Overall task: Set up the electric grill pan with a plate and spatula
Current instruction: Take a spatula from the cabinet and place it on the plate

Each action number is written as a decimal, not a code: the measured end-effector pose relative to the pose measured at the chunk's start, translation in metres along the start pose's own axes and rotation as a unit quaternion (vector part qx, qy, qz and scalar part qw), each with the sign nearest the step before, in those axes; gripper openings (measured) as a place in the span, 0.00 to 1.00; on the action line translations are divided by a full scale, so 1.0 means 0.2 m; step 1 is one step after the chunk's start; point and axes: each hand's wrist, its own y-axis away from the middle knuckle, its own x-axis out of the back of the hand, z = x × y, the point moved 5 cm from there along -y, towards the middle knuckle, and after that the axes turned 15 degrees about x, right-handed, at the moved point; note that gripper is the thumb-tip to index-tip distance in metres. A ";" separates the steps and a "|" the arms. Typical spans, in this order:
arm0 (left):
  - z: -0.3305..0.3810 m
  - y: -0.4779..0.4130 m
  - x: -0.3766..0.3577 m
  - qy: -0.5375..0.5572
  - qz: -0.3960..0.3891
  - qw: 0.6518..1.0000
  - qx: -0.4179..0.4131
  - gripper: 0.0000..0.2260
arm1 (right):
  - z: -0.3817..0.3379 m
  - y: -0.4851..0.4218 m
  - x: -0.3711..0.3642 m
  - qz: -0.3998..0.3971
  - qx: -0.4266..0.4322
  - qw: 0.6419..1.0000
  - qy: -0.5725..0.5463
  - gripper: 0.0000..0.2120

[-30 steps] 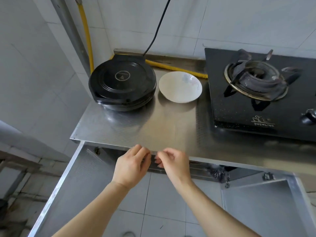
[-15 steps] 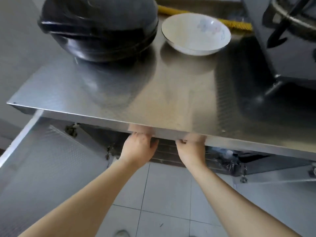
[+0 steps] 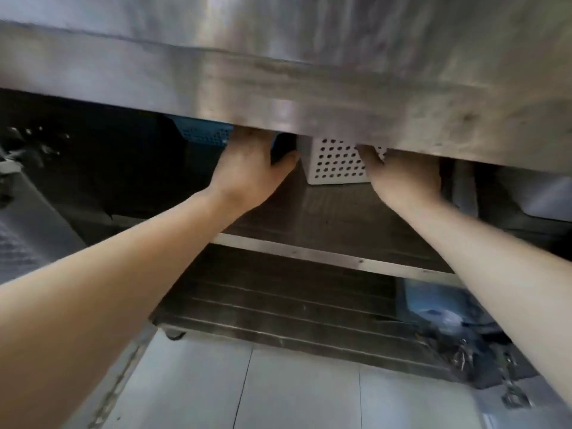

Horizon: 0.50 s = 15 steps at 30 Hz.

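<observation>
The view sits low, under the steel counter's front edge (image 3: 309, 88). The grill pan, the plate and any spatula are out of sight. Both arms reach onto the upper shelf (image 3: 325, 212) of the cabinet. My left hand (image 3: 247, 171) is just left of a white perforated container (image 3: 334, 165), thumb spread toward it. My right hand (image 3: 402, 181) lies against that container's right side. The counter edge hides the fingers of both hands, so I cannot tell what they hold.
A blue mesh basket (image 3: 201, 134) stands behind my left hand. A lower slatted shelf (image 3: 294, 305) carries a bluish plastic bag (image 3: 439, 308) at the right. An open cabinet door (image 3: 28, 236) stands at the left. Pale floor tiles (image 3: 247, 391) lie below.
The camera has dropped from above the counter to below its edge, so the grill pan and the plate left the view. Both hands moved from the counter edge into the cabinet.
</observation>
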 end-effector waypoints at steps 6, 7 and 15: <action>-0.10 -0.11 -0.13 0.099 0.057 0.993 0.037 0.25 | 0.14 -0.08 -0.13 0.020 0.051 0.996 0.064 0.29; -0.11 -0.11 -0.15 0.122 0.057 0.990 0.045 0.25 | 0.16 -0.08 -0.13 0.048 0.055 0.995 0.066 0.30; -0.19 -0.14 -0.24 0.154 -0.012 0.982 0.110 0.28 | 0.20 -0.26 -0.15 -0.057 0.037 0.996 0.060 0.36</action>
